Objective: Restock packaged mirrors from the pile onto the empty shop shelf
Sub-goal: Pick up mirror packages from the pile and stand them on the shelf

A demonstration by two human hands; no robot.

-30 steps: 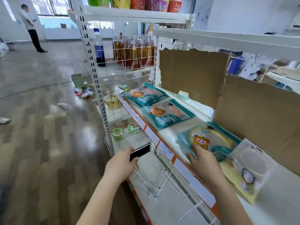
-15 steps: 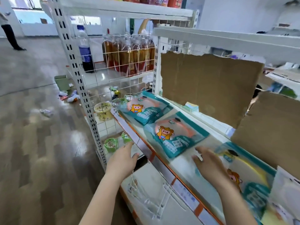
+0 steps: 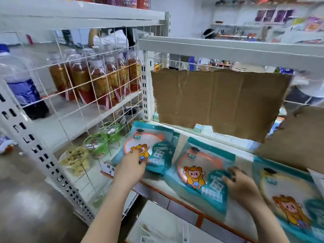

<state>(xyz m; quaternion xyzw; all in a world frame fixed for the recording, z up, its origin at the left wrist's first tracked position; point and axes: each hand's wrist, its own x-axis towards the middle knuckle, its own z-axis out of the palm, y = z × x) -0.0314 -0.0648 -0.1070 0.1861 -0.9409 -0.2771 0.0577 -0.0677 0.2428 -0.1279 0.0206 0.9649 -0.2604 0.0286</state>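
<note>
Three teal mirror packs with a cartoon figure lie flat in a row on the white shelf (image 3: 175, 179). My left hand (image 3: 131, 166) rests on the near edge of the left mirror pack (image 3: 154, 144), fingers on its cartoon print. My right hand (image 3: 241, 185) lies with spread fingers on the right side of the middle mirror pack (image 3: 199, 171). The third mirror pack (image 3: 287, 195) sits to the right, partly cut off by the frame. Whether either hand grips its pack is unclear.
Brown cardboard sheets (image 3: 219, 100) stand at the shelf's back. A wire grid (image 3: 98, 88) divides off the left bay with tea bottles (image 3: 105, 81), a water bottle (image 3: 21, 85) and plastic cups (image 3: 94, 144). An upper shelf (image 3: 228, 50) hangs overhead; a lower shelf (image 3: 157, 223) lies below.
My left hand rose from below the shelf edge onto the left pack. My right hand shifted left from the third pack to the middle one. The view moved closer.
</note>
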